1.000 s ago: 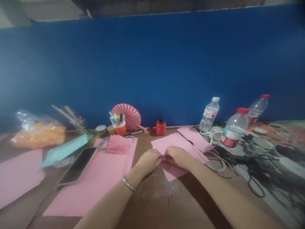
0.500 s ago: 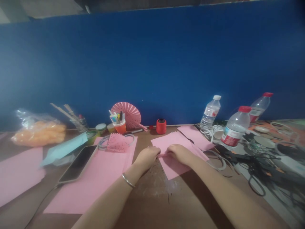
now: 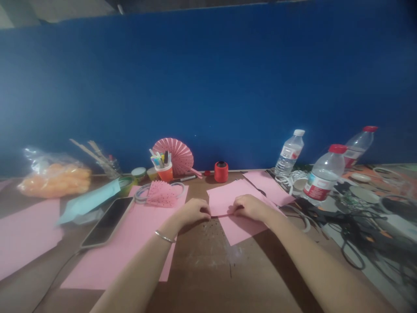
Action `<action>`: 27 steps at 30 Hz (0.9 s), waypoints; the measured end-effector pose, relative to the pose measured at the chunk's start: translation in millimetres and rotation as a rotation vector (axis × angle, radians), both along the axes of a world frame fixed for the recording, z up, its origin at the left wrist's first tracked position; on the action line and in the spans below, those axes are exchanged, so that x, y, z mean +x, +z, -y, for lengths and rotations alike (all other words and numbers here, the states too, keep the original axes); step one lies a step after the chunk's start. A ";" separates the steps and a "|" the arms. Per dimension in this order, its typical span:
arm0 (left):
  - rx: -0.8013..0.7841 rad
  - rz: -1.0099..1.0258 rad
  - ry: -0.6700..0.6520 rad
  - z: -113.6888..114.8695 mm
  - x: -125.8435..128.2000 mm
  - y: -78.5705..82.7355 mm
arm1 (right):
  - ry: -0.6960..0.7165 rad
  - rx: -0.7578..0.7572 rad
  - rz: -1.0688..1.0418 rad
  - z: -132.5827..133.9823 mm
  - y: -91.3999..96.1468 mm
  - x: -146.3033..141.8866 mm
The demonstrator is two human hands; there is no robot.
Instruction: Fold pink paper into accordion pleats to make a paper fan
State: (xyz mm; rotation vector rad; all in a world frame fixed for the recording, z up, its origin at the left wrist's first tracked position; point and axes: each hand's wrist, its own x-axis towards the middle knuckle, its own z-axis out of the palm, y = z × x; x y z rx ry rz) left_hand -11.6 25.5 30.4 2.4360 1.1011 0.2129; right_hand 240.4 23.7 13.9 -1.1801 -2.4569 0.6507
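Observation:
In the head view, my left hand (image 3: 194,211) is at the near left corner of a piece of pink paper (image 3: 221,201), its fingers curled in against that corner. My right hand (image 3: 249,208) pinches the same paper along its near edge, the fingertips bent under. Between the hands the paper is stretched flat, raised slightly over another pink sheet (image 3: 233,232) that sticks out below it. How the left fingertips meet the paper is partly hidden.
A red round container (image 3: 221,172) and an orange pen cup (image 3: 165,172) stand behind, beside a pleated pink fan (image 3: 177,154). A phone (image 3: 107,222) lies left on pink paper. Water bottles (image 3: 322,178) and tangled cables (image 3: 356,226) crowd the right.
My left hand has moved left, away from the right. The paper, earlier bunched narrowly between both hands, now shows a wider flat face. My right hand has shifted slightly right.

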 end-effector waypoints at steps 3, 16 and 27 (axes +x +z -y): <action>-0.025 -0.015 -0.017 -4.2 -7.5 0.4 | -0.039 -0.048 0.005 -1.8 0.7 3.2; -0.010 -0.150 0.096 -9.8 -10.3 2.6 | -0.133 -0.009 0.205 -3.5 -1.4 11.4; 0.012 -0.195 0.183 -6.6 -5.5 3.1 | -0.192 -0.019 0.282 -8.6 -8.7 9.6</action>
